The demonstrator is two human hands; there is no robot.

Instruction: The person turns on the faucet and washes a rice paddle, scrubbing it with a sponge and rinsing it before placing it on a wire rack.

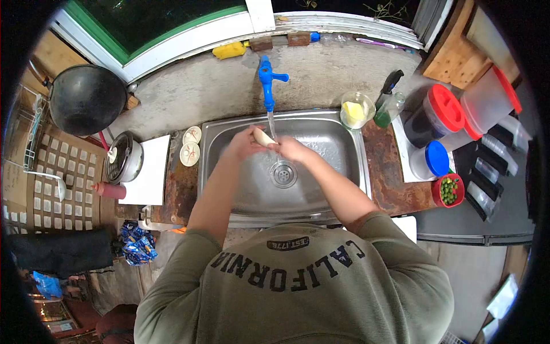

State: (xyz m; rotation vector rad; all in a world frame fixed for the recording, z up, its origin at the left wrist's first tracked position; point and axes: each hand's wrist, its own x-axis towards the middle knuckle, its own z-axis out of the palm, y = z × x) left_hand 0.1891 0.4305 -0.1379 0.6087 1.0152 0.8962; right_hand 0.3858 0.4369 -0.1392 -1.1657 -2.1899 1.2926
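Water runs from the blue faucet point(266, 83) into the steel sink point(252, 198). Under the stream, my left hand point(246, 142) holds a small pale dish point(263, 138), tilted, with its fingers round the left side. My right hand point(291, 149) is at the dish's lower right edge, its fingers pressed together there; whether they grip the rim or something small is hidden. Both hands are above the basin, to either side of the stream, over the drain point(283, 174).
Two small patterned dishes point(190, 154) lie left of the sink. A glass bowl with a yellow sponge point(356, 111), a green bottle point(388, 110) and a knife point(391, 83) stand at the back right. Red-lidded containers point(435, 114) and a red bowl point(448, 191) are further right.
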